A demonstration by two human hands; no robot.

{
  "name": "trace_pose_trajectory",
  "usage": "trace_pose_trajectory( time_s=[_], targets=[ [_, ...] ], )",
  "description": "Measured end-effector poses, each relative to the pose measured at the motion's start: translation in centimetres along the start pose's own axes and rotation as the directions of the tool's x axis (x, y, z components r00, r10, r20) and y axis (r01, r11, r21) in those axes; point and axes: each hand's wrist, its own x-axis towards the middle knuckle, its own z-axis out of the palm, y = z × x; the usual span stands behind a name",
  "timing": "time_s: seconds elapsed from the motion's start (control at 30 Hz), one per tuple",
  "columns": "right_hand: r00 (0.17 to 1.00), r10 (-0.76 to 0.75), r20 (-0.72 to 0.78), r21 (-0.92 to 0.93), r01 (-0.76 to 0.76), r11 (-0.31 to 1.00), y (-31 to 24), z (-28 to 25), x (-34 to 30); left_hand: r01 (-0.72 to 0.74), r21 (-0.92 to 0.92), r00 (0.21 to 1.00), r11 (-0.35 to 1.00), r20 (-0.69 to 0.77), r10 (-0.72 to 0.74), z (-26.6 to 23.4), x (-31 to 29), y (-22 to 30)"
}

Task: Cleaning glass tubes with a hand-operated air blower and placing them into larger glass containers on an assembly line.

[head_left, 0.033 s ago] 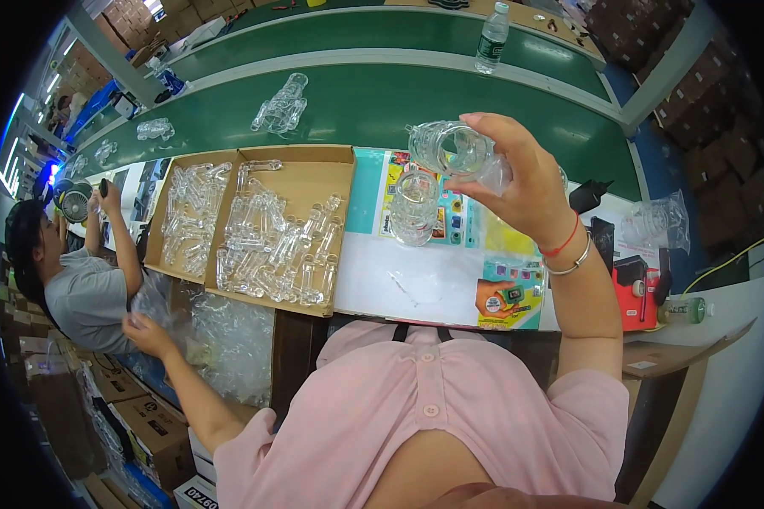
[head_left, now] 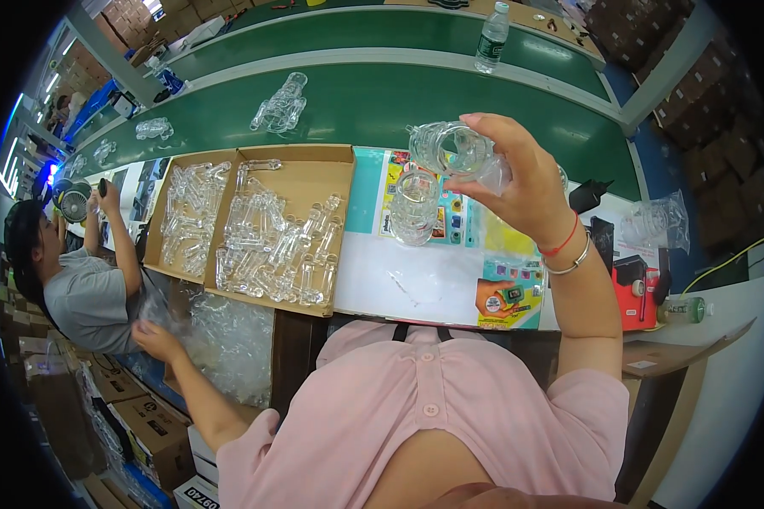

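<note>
Right of the cardboard tray [head_left: 310, 174], my right hand [head_left: 502, 157] holds a clear ringed part [head_left: 433, 151] by one end; judged light, stiff, slippery, best gripped by its outer wall. Left hand [head_left: 157, 341], near-left of the tray, beside clear film [head_left: 229, 338]: grip unclear.

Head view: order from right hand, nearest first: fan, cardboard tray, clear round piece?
1. Clear round piece: in the right hand's grip.
2. Cardboard tray: to its left, on the table.
3. Fan: far left, by the co-worker.
</note>
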Motion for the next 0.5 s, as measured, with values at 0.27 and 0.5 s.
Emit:
trace_pose_trajectory(
  time_s=[0.27,0.5],
  targets=[
    [0.998,0.041,0.040,-0.056,-0.038,0.998,0.1,0.6,0.3,-0.018,0.175,0.322,0.984,0.933,-0.160,2.8,-22.9,-12.5],
    [0.995,0.083,0.050,-0.108,-0.077,0.991,0.2,1.3,0.6,-0.041,0.147,-0.234,0.988,0.960,-0.152,4.6,-26.7,-8.9]
  ],
)
